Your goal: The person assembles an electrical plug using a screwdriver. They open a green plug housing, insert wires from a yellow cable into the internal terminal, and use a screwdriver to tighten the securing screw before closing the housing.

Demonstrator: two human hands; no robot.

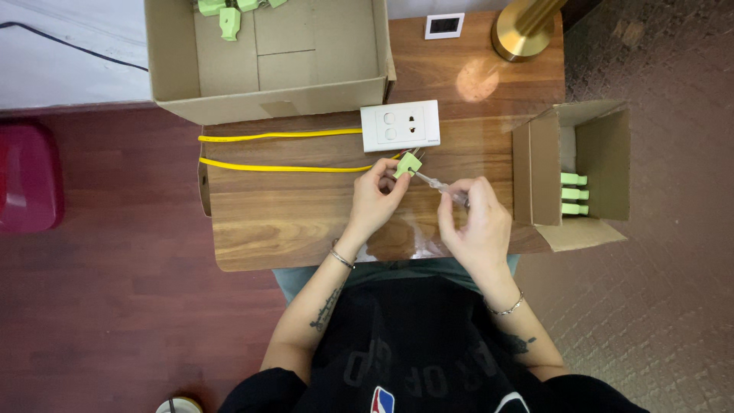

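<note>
Overhead view of a seated person working at a wooden bench [306,222]. The left hand [376,197] has its grip closed on a small light-green plastic plug [407,164], pinched between thumb and fingertips just below a white rectangular wall-socket plate [400,125] that lies flat on the bench. Metal prongs project from the plug's upper end toward the plate; whether they touch it cannot be told. The right hand [480,222] has its grip closed on a slim screwdriver with a clear handle [442,186], whose shaft runs up and to the left so that its tip meets the green plug. The two hands are near each other, joined only by the tool and plug.

A yellow cable [279,151] runs from the plug region leftward across the bench, loops at the bench's left edge and returns as a second parallel strand ending beside the socket plate. A large open cardboard box [267,99] sits at the bench's far side, with several light-green plugs [229,14] in its upper left corner. A smaller open cardboard box [596,160] stands at the right edge, holding three light-green plugs [573,193] stacked in a row. A brass lamp base [524,34] and a small white square device [444,25] stand at the far right of the bench. A red stool [27,176] rests on the floor at left.
</note>
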